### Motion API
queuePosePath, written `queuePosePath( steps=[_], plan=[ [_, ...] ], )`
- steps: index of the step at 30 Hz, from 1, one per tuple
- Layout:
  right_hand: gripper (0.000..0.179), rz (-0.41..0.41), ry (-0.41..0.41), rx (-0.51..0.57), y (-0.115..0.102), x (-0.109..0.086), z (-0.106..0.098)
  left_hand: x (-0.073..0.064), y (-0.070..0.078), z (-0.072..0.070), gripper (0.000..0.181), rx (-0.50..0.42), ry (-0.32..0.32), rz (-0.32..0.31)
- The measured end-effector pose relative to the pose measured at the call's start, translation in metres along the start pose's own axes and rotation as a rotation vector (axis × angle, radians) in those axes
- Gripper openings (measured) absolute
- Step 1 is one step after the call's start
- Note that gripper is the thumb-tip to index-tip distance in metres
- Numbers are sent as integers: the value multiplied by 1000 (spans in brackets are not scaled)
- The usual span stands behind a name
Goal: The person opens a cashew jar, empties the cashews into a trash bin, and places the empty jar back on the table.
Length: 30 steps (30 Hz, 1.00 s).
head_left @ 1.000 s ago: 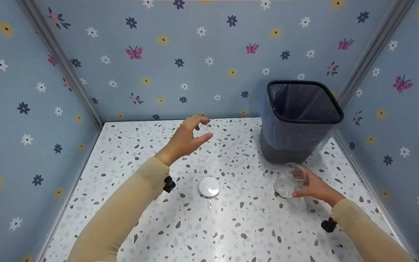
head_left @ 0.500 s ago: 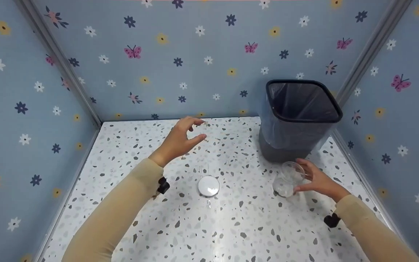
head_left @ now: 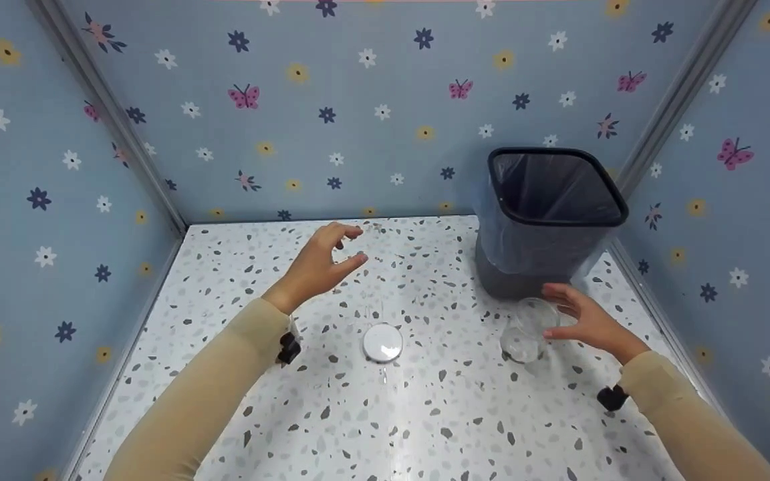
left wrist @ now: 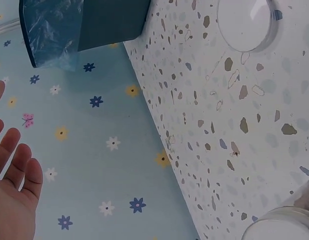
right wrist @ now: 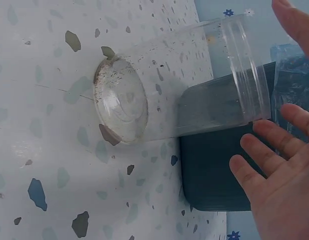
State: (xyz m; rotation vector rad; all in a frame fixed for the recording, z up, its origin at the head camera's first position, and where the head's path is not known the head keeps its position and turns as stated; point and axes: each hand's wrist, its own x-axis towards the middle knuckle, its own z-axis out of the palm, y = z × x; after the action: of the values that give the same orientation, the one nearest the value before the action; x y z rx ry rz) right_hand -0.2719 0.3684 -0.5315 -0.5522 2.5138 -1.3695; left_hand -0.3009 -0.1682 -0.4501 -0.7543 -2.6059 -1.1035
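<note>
A clear plastic jar without a lid stands upright on the speckled table, in front of the bin. In the right wrist view its threaded rim lies close to my right hand, whose fingers are spread apart. My right hand is around the jar's right side in the head view; whether a fingertip touches the rim, I cannot tell. My left hand hovers over the table at the left, thumb and fingers parted, holding nothing. A white round lid lies flat between the hands, also showing as a white lid in the left wrist view.
A dark bin with a clear liner stands at the back right. Another round white-topped thing shows at the left wrist view's corner, mostly cut off. Flowered blue panels wall the back and both sides.
My right hand has loosened from around the jar and drawn slightly to the right, fingers spreading. My left hand has moved left and a little toward me. The jar stays on the table.
</note>
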Motion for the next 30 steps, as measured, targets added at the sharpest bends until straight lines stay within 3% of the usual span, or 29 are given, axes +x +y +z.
queuePosePath(
  steps=[8, 13, 23, 30],
  plan=[
    [75, -24, 46, -95, -12, 2, 2, -11, -8, 2, 45, 0, -2, -21],
    [66, -10, 76, -135, -21, 5, 0, -19, -11, 3, 45, 10, 4, -3],
    [59, -27, 73, -172, -31, 12, 1, -37, -20, 3, 44, 57, 15, 16],
    [57, -74, 69, -175, -38, 18, 5, -50, -25, 0, 44, 37, 5, -40]
  ],
)
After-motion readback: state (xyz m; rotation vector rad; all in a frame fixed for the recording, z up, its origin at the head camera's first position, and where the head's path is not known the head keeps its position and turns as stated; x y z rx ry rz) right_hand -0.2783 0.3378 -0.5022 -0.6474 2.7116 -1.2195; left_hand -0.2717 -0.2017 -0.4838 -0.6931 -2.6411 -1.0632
